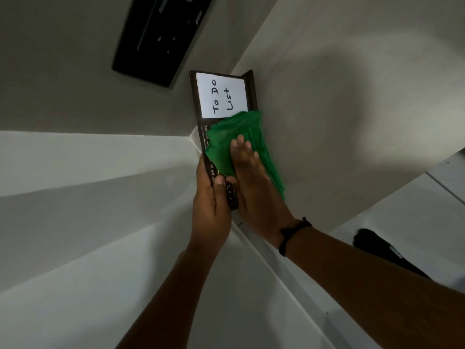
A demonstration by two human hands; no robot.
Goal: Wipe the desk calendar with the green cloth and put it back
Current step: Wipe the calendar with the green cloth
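Green cloth [241, 144] lies flat on the dark desk calendar [201, 122] in the middle of the frame, and the right hand [254, 187] presses on it with its fingers [242, 147] stretched out flat. The left hand [211, 207] holds the calendar's lower end, with its thumb on the front and fingers wrapped round the edge. A white card [221, 95] saying "To Do List" sits on the calendar's upper part, and a black band [293, 233] is on the right wrist.

"To Do List" on white card [221, 94], "JUN JUL", "DEC" on desk calendar [206, 157]
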